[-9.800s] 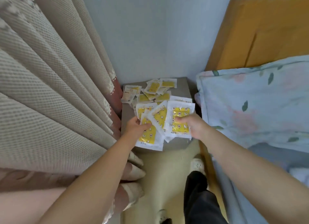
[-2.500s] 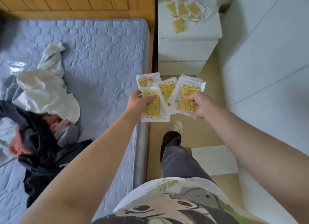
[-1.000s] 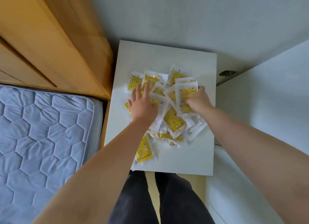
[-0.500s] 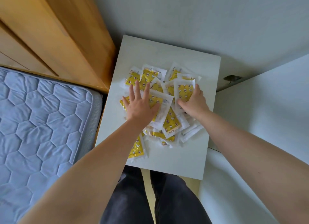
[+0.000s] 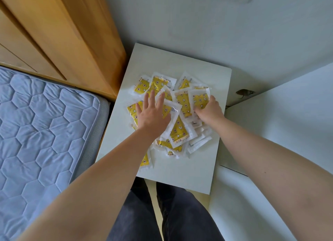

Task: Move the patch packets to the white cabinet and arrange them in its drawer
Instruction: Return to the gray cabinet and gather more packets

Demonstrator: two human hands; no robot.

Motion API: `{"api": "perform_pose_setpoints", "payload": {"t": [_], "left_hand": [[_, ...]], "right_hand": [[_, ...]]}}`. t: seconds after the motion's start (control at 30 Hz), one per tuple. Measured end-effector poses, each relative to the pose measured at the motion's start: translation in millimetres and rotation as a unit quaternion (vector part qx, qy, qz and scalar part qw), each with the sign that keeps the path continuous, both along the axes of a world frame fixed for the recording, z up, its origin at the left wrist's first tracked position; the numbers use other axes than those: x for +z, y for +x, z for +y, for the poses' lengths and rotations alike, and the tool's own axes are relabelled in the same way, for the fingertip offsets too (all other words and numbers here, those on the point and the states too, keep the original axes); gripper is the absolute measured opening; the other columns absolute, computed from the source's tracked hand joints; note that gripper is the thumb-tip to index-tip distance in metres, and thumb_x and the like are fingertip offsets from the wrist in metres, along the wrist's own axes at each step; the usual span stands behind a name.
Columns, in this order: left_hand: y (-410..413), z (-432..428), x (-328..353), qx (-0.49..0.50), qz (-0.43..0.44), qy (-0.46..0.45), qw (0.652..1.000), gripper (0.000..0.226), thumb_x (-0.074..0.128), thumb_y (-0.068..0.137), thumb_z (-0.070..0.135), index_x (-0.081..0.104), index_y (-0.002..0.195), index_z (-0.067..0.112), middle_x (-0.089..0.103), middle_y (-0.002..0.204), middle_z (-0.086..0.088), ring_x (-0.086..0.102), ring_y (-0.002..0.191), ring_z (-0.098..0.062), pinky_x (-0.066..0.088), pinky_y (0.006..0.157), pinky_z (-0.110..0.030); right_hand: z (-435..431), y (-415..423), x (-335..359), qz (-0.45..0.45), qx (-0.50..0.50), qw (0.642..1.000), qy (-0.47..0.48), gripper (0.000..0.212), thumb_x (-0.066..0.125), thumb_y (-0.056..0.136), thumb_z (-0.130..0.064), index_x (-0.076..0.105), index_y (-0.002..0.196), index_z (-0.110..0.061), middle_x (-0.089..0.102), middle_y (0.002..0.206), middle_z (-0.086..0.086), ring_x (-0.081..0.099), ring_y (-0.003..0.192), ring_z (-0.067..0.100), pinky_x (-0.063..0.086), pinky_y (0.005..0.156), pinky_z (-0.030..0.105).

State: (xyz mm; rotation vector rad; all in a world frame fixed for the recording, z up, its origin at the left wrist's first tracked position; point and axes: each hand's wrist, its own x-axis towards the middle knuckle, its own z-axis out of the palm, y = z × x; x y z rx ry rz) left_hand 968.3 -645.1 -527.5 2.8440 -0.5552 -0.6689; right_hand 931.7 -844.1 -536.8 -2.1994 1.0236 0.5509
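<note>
Flat and spread, the left hand [image 5: 153, 114] pins the yellow-and-white plastic patch packets [image 5: 178, 131] beneath it on the white cabinet worktop [image 5: 198, 172], probably steadying them, while the right hand [image 5: 209, 111] pinches one with curled fingers.

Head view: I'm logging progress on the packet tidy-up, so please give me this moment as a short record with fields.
location: top of the white cabinet, beside the mattress
patch packets: loose, overlapping pile on the cabinet top
left hand: flat, fingers straight, pressing on the pile
right hand: fingers curled on packets at the pile's right side
drawer: not in view; no packet seen inside one
stage: packets are at the cabinet, arranging in the drawer not yet done
</note>
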Motion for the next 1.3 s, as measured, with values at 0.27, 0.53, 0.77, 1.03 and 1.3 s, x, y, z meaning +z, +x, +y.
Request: {"api": "perform_pose_setpoints", "payload": {"t": [0.27,0.53,0.77,1.03,1.3], "left_hand": [[-0.7,14.4,23.5,-0.010,-0.003,0.014,1.000,0.068,0.034,0.098,0.049,0.001,0.153,0.025,-0.007,0.161,-0.005,-0.009,0.148,-0.025,0.002,0.117,-0.053],[3.5,84.5,146.1,0.003,-0.145,0.014,0.989,0.069,0.042,0.097,0.045,0.009,0.153,0.021,0.002,0.161,-0.005,-0.001,0.148,-0.025,0.007,0.118,-0.050],[-20.8,200.3,290.3,0.093,-0.279,0.058,0.954,0.070,0.042,0.096,0.046,0.010,0.152,0.020,0.000,0.161,-0.006,-0.003,0.148,-0.024,0.007,0.117,-0.050],[-150.2,386.6,418.1,0.245,-0.400,0.119,0.875,0.078,0.045,0.092,0.052,0.007,0.153,0.023,-0.006,0.161,-0.004,-0.007,0.148,-0.024,-0.005,0.116,-0.050],[-330.7,558.2,449.5,0.418,-0.430,0.185,0.779,0.077,0.044,0.092,0.051,0.008,0.153,0.022,-0.002,0.161,-0.007,-0.006,0.148,-0.028,0.000,0.114,-0.057]], "right_hand": [[23.6,-9.8,23.9,-0.031,0.261,0.942,-0.211,0.079,0.052,0.091,-0.046,0.013,0.149,-0.009,0.013,0.157,0.015,0.014,0.144,0.032,0.018,0.116,0.049],[111.2,28.7,148.5,-0.236,0.381,0.868,-0.216,0.068,0.053,0.091,-0.037,0.026,0.145,-0.006,0.020,0.154,0.016,0.018,0.143,0.031,0.019,0.115,0.048],[222.7,38.7,289.1,-0.395,0.478,0.752,-0.225,0.067,0.059,0.086,-0.030,0.035,0.143,-0.003,0.028,0.152,0.020,0.025,0.141,0.035,0.025,0.111,0.053],[422.9,-31.0,412.8,-0.539,0.549,0.604,-0.209,0.069,0.065,0.082,-0.032,0.040,0.139,-0.002,0.036,0.147,0.021,0.033,0.137,0.038,0.033,0.107,0.055],[627.7,-164.2,452.9,-0.601,0.592,0.522,-0.127,0.072,0.073,0.072,-0.031,0.046,0.132,-0.001,0.046,0.140,0.022,0.044,0.129,0.039,0.040,0.100,0.055]]}}
